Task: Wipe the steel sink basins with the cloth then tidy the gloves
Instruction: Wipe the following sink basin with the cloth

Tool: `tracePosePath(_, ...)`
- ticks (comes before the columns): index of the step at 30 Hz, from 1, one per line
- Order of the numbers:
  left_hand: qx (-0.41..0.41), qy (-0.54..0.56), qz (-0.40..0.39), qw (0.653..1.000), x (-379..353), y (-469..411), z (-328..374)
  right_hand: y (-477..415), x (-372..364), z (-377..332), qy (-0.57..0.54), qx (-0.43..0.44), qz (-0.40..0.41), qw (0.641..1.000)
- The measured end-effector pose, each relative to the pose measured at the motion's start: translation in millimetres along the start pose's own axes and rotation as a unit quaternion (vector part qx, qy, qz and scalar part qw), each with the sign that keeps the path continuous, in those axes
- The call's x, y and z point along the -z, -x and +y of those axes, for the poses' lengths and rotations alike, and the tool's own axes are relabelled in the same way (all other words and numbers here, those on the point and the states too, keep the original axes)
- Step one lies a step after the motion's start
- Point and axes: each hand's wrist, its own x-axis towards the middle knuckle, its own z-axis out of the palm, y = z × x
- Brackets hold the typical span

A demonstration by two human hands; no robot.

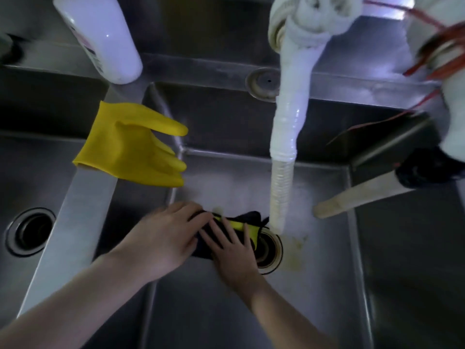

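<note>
While both hands (163, 238) press flat, cloth (247, 221) under fingers (226, 233), beside drain (268, 250)

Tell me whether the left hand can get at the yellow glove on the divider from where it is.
Probably yes: the left hand rests on the cloth, and nothing stands between it and the yellow glove.

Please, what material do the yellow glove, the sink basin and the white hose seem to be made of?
Yellow glove: likely rubber or latex, smooth, slightly glossy, lying limp over the divider.
Sink basin: stainless steel, brushed grey with dull reflections.
White hose: probably flexible plastic, glossy, with a ribbed translucent lower end.
</note>
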Motion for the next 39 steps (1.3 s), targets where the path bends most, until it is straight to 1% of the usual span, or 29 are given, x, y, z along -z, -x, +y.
tracePosePath(2,0.046,0.033,-0.006,0.998,-24.0,-2.3,9.1,-11.2,1.4,13.7,0.005,-0.011,-0.012,1.000)
tracePosePath(4,0.094,0.063,-0.016,0.993,-49.2,-3.3,16.4,-23.4,14.8,32.5,-0.010,-0.043,0.010,0.999)
tracePosePath(5,0.113,0.074,-0.015,0.991,-60.8,-3.8,20.3,-28.1,24.7,46.8,-0.024,-0.062,0.034,0.997)
tracePosePath(7,0.140,0.098,-0.025,0.985,-84.0,-4.0,30.4,-35.1,43.3,85.9,-0.043,-0.121,0.049,0.991)
tracePosePath(10,0.154,0.106,-0.052,0.981,-120.1,-4.9,49.0,-35.6,62.7,152.6,-0.013,-0.164,0.062,0.984)
tracePosePath(12,0.156,0.126,-0.065,0.977,-138.2,-9.0,63.3,-26.7,65.2,196.5,-0.032,-0.224,0.047,0.973)
tracePosePath(14,0.157,0.141,-0.079,0.974,-150.0,-14.7,78.4,-5.6,72.9,225.3,-0.047,-0.290,0.058,0.954)
tracePosePath(15,0.158,0.144,-0.087,0.973,-155.1,-16.5,84.8,5.1,75.0,231.8,-0.038,-0.308,0.061,0.949)
tracePosePath(17,0.175,0.150,-0.101,0.968,-162.6,-17.7,99.6,28.6,66.0,231.6,-0.017,-0.294,0.050,0.954)
tracePosePath(20,0.215,0.144,-0.127,0.958,-167.5,-19.4,114.9,73.5,30.4,200.4,-0.024,-0.239,0.067,0.968)
tracePosePath(22,0.227,0.137,-0.166,0.950,-166.3,-20.0,120.8,108.1,6.5,171.4,-0.039,-0.214,0.036,0.975)
tracePosePath(26,0.231,0.144,-0.159,0.949,-163.6,-19.8,123.1,174.1,-32.5,114.9,-0.034,-0.163,0.007,0.986)
tracePosePath(29,0.225,0.154,-0.145,0.951,-162.0,-10.9,122.2,191.2,-39.3,102.9,-0.056,-0.190,-0.011,0.980)
tracePosePath(31,0.215,0.147,-0.135,0.956,-160.8,-4.1,117.7,176.5,-30.1,114.6,-0.069,-0.225,-0.004,0.972)
tracePosePath(35,0.232,0.138,-0.119,0.955,-159.2,13.1,102.7,114.9,8.6,152.7,-0.120,-0.341,0.065,0.930)
tracePosePath(37,0.247,0.143,-0.127,0.950,-160.5,22.6,94.8,84.9,24.8,164.1,-0.122,-0.352,0.062,0.926)
tracePosePath(39,0.252,0.146,-0.130,0.948,-162.1,30.9,87.9,61.6,33.7,165.0,-0.098,-0.333,0.043,0.937)
